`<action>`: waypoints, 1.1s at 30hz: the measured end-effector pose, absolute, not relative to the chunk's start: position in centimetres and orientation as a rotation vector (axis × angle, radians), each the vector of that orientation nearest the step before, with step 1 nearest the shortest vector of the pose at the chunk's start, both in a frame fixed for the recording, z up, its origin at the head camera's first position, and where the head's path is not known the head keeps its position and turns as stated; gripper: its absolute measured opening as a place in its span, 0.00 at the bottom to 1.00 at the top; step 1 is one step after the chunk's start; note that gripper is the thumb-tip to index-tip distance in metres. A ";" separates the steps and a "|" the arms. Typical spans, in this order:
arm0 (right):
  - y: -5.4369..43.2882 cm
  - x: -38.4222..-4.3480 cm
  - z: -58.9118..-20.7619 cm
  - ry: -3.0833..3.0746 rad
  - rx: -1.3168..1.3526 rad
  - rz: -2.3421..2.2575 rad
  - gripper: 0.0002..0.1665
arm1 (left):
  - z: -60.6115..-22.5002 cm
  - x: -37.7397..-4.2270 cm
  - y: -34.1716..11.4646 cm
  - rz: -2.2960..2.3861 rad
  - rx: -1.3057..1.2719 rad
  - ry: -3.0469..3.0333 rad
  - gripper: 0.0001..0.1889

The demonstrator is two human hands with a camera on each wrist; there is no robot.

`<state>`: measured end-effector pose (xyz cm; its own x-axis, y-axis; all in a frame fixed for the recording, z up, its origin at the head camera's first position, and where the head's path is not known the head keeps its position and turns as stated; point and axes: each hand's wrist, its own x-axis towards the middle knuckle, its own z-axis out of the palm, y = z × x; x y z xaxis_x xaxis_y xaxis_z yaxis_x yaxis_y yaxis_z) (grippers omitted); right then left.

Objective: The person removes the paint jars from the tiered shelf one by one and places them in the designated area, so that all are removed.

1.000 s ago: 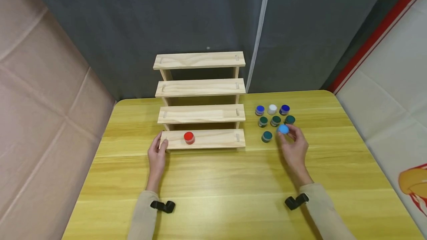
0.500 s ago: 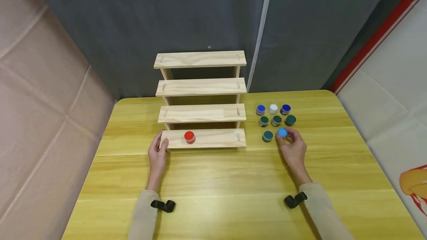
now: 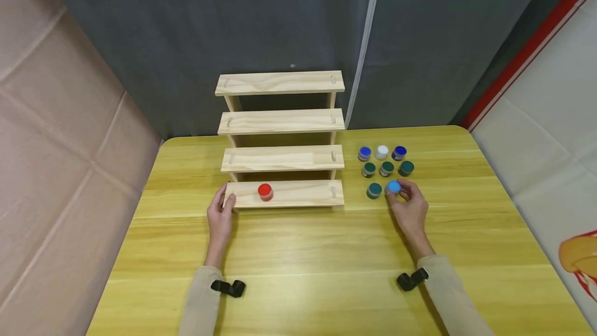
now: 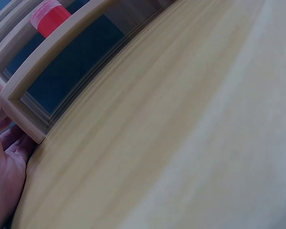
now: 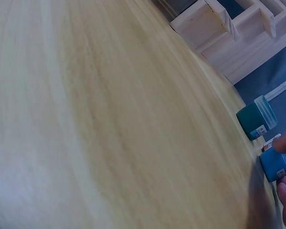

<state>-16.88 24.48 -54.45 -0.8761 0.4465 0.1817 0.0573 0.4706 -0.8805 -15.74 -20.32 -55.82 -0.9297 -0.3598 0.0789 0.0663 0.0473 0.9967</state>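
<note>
In the head view my left hand [image 3: 219,222] grips the left end of the lowest tier of a stepped wooden rack [image 3: 303,194], thumb on top. On that tier stands a small red jar [image 3: 265,192], also visible in the left wrist view as a red jar [image 4: 52,20] with a clear rim. My right hand [image 3: 411,214] pinches a light blue jar [image 3: 394,186] between thumb and fingers. In the right wrist view the light blue jar [image 5: 272,164] appears upright at the tabletop, beside a dark green jar [image 5: 255,119]; the fingers partly cover it.
Right of the rack, several small jars stand in rows on the wooden table [image 3: 298,274]: two blue, one white [image 3: 381,152], and several dark green, including one [image 3: 374,191] just left of the light blue jar. A dark curtain [image 3: 210,25] hangs behind the rack.
My right hand has brought the light blue jar slightly nearer and to the left, uncovering the dark green jar behind it. My left hand stays on the rack.
</note>
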 end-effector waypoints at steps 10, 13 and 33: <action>24.1 -16.7 -52.6 -2.218 -0.386 1.475 0.24 | -56.7 -16.0 -20.4 -1.950 0.293 -2.008 0.24; 23.6 -16.5 -51.8 -2.196 -0.366 1.507 0.24 | -56.8 -16.0 -20.5 -1.950 0.291 -2.012 0.25; 18.0 -15.9 -46.9 -1.889 0.064 1.709 0.19 | -56.8 -16.1 -20.7 -1.973 0.289 -2.021 0.25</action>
<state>-15.93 17.97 -46.92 -0.8279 0.3409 0.4454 -0.4092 0.1760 -0.8953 -16.09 -20.72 -56.76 -0.9343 -0.3487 0.0740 0.0657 0.0357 0.9972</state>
